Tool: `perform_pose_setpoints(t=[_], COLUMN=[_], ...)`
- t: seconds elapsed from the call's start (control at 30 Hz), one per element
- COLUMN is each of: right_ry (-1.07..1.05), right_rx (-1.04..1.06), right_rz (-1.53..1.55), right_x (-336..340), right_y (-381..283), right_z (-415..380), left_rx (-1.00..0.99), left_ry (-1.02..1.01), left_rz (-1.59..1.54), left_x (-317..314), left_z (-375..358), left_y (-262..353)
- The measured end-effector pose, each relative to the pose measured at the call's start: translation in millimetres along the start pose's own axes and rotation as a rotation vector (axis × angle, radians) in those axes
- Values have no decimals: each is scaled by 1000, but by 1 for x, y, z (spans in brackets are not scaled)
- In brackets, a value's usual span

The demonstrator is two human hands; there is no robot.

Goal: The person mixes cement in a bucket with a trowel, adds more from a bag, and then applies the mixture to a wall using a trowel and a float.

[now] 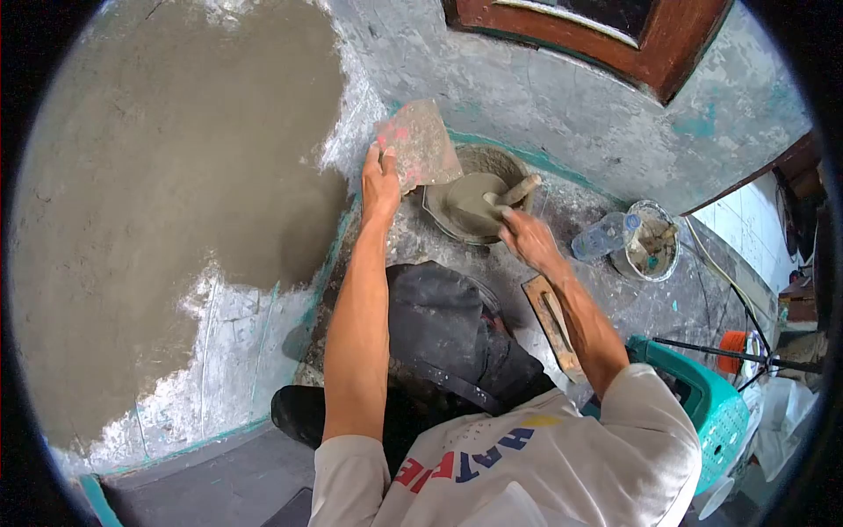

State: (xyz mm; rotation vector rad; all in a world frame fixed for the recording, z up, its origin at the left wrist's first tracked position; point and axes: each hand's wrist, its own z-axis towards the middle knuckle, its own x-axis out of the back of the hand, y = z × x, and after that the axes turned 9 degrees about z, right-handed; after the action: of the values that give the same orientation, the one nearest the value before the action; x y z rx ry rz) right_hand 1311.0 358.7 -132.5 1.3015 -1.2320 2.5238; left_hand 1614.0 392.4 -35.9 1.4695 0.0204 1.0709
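Note:
My left hand (380, 186) grips the lower left edge of a flat, mortar-smeared board (420, 147) with pink marks, tilted beside the plastered wall. Just right of and below the board is a bucket (434, 220) holding wet grey mortar (465, 195). My right hand (529, 241) is at the bucket's right side, fingers closed on what looks like a mortar-coated trowel (481, 209). A thick light handle (524, 187) rises over the rim near my fingers. Whether that handle belongs to the trowel is hard to see.
Wet plaster (184, 149) covers much of the left wall (219, 321). A wooden float (553, 323) lies by my right forearm. A plastic bottle (606, 235) leans against a small white bucket (648, 262). Behind my right elbow stands a green plastic chair (716, 404). A wood-framed window (562, 33) is above.

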Motion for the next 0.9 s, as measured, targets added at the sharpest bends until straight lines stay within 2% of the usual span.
perform_pose_setpoints(t=[0.07, 0.1, 0.17, 0.2, 0.3, 0.33, 0.43, 0.47, 0.5, 0.57, 0.73, 0.8, 0.83, 0.87, 0.9], right_ry=[59, 63, 320, 383, 341, 242, 290, 311, 311, 258, 174, 261, 337, 346, 340], right_rx=[-502, -509, -287, -216, -134, -188, -125, -141, -140, -142, -229, -262, -307, -407, -421], right_rz=[700, 699, 662, 495, 476, 547, 565, 857, 858, 486, 432, 551, 671, 632, 632], right_x=[-2, -4, 12, 23, 41, 46, 32, 17, 10, 12, 14, -2, -7, 3, 12], right_y=[5, 10, -8, -22, -43, -47, -42, -33, -20, -17, -2, 11, 17, 5, -10], right_z=[-22, -27, -13, 1, 38, 45, 43, 39, 29, 12, -20, -33, -37, -34, -35], left_rx=[177, 178, 386, 379, 433, 456, 456, 447, 446, 413, 396, 389, 299, 221, 235], left_ry=[-105, -112, -321, -324, -403, -392, -367, -372, -371, -445, -338, -276, -238, -207, -214], left_rz=[-58, -58, -376, -381, -483, -550, -670, -723, -722, -632, -646, -699, -555, -407, -405], left_x=[6, 8, 8, 6, -1, 0, 2, 1, 0, -2, 8, 11, 8, 6, 5], left_z=[-1, -4, -5, -4, -6, -6, -6, -7, -6, -3, -2, 2, 0, -8, -12], left_y=[3, 5, 10, 13, 16, 18, 20, 15, 9, 0, 5, 12, 13, 13, 12])
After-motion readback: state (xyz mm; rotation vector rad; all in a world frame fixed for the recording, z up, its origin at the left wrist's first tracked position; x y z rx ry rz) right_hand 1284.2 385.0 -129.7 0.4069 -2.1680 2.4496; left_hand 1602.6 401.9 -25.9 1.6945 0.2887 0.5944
